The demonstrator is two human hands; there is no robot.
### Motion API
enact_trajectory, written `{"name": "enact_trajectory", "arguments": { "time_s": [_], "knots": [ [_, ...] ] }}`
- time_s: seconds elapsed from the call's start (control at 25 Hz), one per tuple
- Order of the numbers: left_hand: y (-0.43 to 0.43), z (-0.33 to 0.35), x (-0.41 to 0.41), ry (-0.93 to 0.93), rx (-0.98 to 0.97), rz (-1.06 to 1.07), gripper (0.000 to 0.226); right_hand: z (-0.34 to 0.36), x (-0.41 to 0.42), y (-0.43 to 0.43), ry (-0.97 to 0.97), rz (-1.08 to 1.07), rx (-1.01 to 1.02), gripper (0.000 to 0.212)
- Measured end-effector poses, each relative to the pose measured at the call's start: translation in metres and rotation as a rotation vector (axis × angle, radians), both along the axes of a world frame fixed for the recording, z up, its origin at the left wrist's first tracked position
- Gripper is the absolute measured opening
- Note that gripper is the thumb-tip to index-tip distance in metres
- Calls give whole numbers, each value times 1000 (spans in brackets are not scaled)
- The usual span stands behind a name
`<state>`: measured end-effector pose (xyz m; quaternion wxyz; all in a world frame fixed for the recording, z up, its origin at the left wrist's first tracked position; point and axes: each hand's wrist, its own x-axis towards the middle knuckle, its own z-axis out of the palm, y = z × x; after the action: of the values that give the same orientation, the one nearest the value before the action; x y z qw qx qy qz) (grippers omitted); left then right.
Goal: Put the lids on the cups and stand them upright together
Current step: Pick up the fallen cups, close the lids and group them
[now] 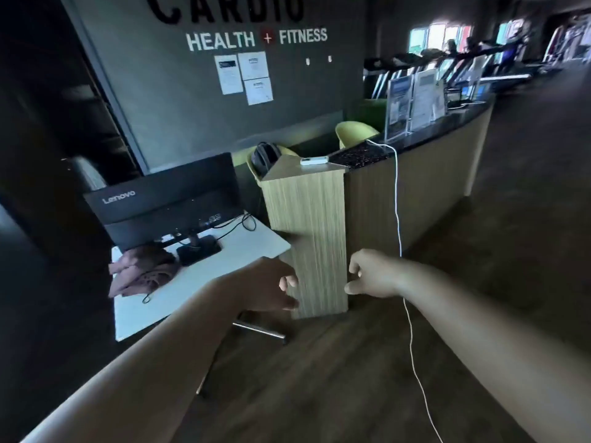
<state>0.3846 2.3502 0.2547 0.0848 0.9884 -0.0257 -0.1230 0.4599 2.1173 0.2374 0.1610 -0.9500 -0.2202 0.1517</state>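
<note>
Cups and lids are showing nowhere, so the task seems only starting; finding them is coming next. Left hand (283,290) and right hand (369,276) are stretching forward, fingers loosely curled, holding nothing. Monitor (160,209) at the far edge of the surface (230,266) is reading "Lenovo"; the wall (256,38) is reading "HEALTH + FITNESS".

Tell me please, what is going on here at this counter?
A person reaches both bare arms forward, in front of the end of a wooden counter. The left grip and the right grip, both bare hands, are loosely curled and hold nothing. No cup or lid shows in this view. To the left, a white table bears a monitor and a crumpled cloth. A white cable hangs down the counter.
</note>
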Motion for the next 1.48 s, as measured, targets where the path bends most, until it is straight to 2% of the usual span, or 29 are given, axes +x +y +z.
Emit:
{"name": "enact_trajectory", "arguments": {
  "time_s": [0.2,0.48,0.52,0.64,0.68,0.84,1.0,1.16,1.36,1.48],
  "knots": [
    [-79,-12,105,32,-34,-255,44,-14,30,-102,11,-235,-28,56],
    [-212,-26,229,47,-42,-681,45,-30,48,-240,13,-672,-70,55],
    [-232,-26,244,40,-31,-745,45,-29,46,-254,12,-723,-79,52],
    [-290,-24,283,32,-31,-925,43,-31,40,-292,-26,-901,-92,26],
    [-312,-24,295,45,-60,-966,43,-31,36,-302,-22,-969,-80,29],
    [-401,-38,313,147,-117,-1148,42,-36,8,-336,18,-1224,-26,15],
    [-499,-65,308,193,-123,-1316,40,-55,-20,-380,78,-1422,-33,42],
    [-603,-87,301,225,-122,-1445,33,-84,-36,-445,80,-1587,17,45],
    [-694,-98,319,277,-143,-1467,34,-97,-22,-513,73,-1724,128,40],
    [-747,-101,341,328,-160,-1448,44,-105,0,-552,74,-1769,174,36]
  ]
}}
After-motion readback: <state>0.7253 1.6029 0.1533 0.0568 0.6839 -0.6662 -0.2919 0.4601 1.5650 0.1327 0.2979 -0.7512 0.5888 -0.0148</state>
